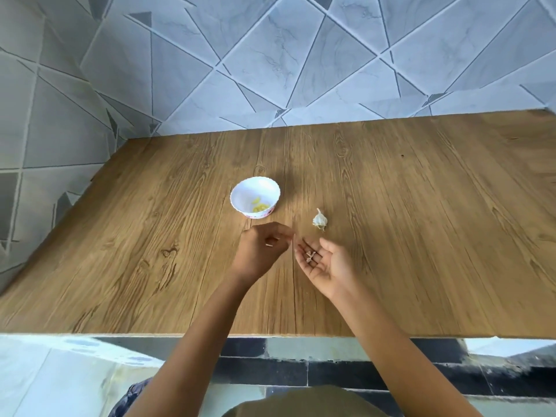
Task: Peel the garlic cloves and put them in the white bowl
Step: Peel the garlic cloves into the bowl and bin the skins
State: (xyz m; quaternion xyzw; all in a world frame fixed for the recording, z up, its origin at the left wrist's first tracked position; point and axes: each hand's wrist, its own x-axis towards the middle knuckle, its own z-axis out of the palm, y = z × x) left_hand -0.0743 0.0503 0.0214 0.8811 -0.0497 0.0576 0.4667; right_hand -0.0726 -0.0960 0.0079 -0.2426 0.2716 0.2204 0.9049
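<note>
Both bare forearms [210,320] reach forward and converge. The left grip [261,251] hangs knuckles-up, fingers curled inward; the right grip [323,263] lies palm-up just beside it, fingers relaxed.

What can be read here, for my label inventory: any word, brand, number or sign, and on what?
No text is readable.
White bowl: pink print along its base, too small and blurred to tell whether it is lettering.
Wooden table, tiled wall and garlic bulb: no writing visible.
</note>
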